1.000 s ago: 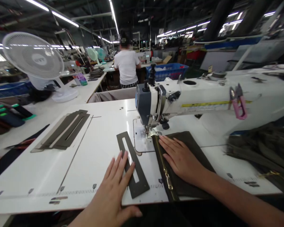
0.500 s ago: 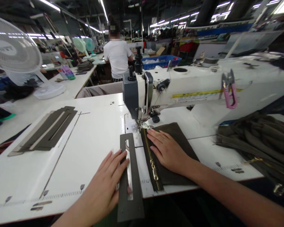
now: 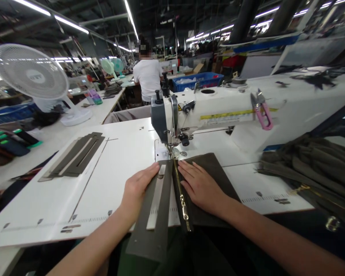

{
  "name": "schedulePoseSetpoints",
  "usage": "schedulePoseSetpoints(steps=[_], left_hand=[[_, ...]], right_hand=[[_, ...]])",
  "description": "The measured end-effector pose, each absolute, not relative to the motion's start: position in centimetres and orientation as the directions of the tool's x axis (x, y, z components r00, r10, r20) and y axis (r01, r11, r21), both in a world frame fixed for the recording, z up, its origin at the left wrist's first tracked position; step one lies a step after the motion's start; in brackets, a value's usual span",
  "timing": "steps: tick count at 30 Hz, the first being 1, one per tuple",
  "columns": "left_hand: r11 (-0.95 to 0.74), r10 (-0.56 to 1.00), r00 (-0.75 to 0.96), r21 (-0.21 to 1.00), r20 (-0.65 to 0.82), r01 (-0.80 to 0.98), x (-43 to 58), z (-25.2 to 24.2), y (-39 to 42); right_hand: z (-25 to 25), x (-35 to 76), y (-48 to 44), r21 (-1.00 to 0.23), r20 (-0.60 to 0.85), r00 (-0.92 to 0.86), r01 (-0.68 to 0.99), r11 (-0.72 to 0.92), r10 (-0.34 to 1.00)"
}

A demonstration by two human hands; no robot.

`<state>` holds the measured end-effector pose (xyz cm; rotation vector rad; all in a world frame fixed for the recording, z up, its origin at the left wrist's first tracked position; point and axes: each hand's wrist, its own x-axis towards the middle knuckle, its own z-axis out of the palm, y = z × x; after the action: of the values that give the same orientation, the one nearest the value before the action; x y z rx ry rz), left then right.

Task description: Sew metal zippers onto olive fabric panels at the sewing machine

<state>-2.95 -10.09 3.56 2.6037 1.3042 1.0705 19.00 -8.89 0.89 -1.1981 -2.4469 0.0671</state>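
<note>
A dark olive panel with a long slot (image 3: 164,214) lies left of a zipper, its lower end past the table's front edge. My left hand (image 3: 139,186) presses the panel's upper left edge, fingertips together near the needle area. The gold zipper (image 3: 183,203) runs along the left edge of a folded dark cloth (image 3: 218,172). On that cloth my right hand (image 3: 202,188) lies flat, fingertips beside the zipper's top. Just beyond both hands is the needle and presser foot of the white sewing machine (image 3: 172,149).
Slotted olive pieces (image 3: 74,155) are stacked on the left of the white table (image 3: 115,184). Crumpled olive cloth (image 3: 313,168) lies at the right. Pink-handled snips (image 3: 263,111) hang on the machine arm. A white fan (image 3: 31,74) and a person in white (image 3: 146,78) are beyond.
My left hand has moved up with the slotted panel, whose top now meets the zipper cloth near the needle. My right hand stays flat on the cloth. The view has shifted.
</note>
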Motion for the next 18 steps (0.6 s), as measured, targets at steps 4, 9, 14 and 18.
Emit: schedulePoseSetpoints(steps=[4,9,14,18], left_hand=[[-0.670,0.699,0.548,0.153,0.460,0.727,0.4,3.4,-9.6],[-0.636,0.734,0.588,0.041,0.341,0.770,2.0,2.5,-8.6],[-0.635,0.741,0.584,0.060,0.331,0.771,1.6,2.4,-8.5],[-0.623,0.754,0.573,0.075,0.322,0.778,1.4,2.3,-8.3]], right_hand=[[0.7,19.0,-8.9,-0.253,0.357,-0.553,0.719,0.648,0.753],[0.4,19.2,-8.6,-0.289,0.385,-0.548,0.692,0.662,0.742],[0.9,19.2,-8.4,-0.322,0.354,-0.544,0.693,0.645,0.761],[1.5,18.8,-8.1,-0.342,0.331,-0.522,0.710,0.616,0.786]])
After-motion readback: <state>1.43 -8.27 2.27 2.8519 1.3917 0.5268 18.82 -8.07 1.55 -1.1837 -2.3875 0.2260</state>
